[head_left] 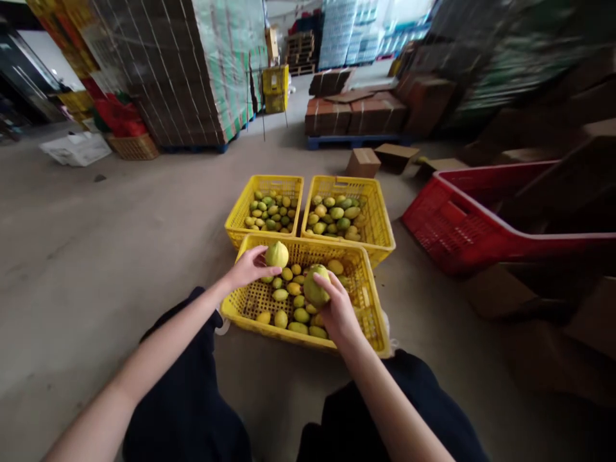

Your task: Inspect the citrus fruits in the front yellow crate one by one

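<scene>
My left hand is closed on a pale yellow-green mango, thumb below and fingers behind its left side. A second, greener mango is gripped in my right hand, with the thumb across its upper right side. Both are held over the near yellow crate. Smaller yellow and green mangoes lie loose on the perforated bottom of that crate, mostly in its middle and right part. My right hand and its fruit hide some of them.
Beyond the near crate, a left yellow crate and a right yellow crate hold more mangoes. A large red crate with cardboard stands at right. Cartons lie on the floor farther back, before a loaded blue pallet.
</scene>
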Available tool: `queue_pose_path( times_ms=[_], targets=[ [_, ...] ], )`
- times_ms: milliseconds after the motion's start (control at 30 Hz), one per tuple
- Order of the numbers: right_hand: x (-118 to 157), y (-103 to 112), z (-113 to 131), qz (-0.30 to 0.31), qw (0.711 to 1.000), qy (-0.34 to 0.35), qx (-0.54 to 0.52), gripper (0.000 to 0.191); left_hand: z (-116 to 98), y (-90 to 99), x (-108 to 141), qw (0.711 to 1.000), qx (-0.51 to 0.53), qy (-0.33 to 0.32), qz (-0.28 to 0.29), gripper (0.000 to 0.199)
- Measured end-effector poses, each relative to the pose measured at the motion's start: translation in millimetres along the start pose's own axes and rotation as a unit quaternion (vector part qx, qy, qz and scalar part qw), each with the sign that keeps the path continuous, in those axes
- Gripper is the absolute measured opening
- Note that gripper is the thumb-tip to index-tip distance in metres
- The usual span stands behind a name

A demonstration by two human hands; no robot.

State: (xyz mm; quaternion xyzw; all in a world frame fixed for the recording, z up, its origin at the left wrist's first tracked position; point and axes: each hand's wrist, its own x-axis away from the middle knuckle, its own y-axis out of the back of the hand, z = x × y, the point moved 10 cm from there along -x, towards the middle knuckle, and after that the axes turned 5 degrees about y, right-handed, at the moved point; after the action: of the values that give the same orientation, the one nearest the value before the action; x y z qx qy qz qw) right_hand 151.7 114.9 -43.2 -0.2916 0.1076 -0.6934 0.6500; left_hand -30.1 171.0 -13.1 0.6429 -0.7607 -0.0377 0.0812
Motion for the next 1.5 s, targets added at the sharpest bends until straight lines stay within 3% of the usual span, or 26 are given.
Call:
queue_pose_path(
  times_ms=[133,267,433,600,833,1100,1500],
  targets=[
    [1.5,-1.7,8.1,-0.005,0.994,0.095,0.047,0.031,-1.0,-35.5,22.3,0.99,0.133,0.021,0.045,0.046],
    [-1.0,-7.1,3.6,-0.012,0.995,0.096,0.037,0.031,9.1,-53.9,23.4,0.975,0.209,0.047,0.054,0.045],
    [-3.0,-19.5,-7.7,0.014,0.995,0.07,0.066,0.03,-9.8,-40.2,30.3,0.985,0.172,-0.007,0.022,0.043],
    [-1.7,-19.5,-4.8,0.026,0.988,0.107,0.112,0.033,-19.1,-29.6,32.9,0.988,0.147,-0.051,-0.012,0.048],
    [8.4,-20.3,27.0,0.008,0.959,0.234,0.158,0.026,-35.1,-46.3,41.1,0.981,0.149,-0.123,0.037,0.047],
    [22.0,-27.0,42.8,0.026,0.93,0.308,0.199,0.019,-55.4,-60.6,59.1,0.974,0.006,-0.226,0.036,0.03],
    [21.2,-25.9,29.2,0.0,0.94,0.28,0.194,0.019,-55.1,-50.9,56.1,0.984,0.017,-0.173,0.032,0.012]
  ],
)
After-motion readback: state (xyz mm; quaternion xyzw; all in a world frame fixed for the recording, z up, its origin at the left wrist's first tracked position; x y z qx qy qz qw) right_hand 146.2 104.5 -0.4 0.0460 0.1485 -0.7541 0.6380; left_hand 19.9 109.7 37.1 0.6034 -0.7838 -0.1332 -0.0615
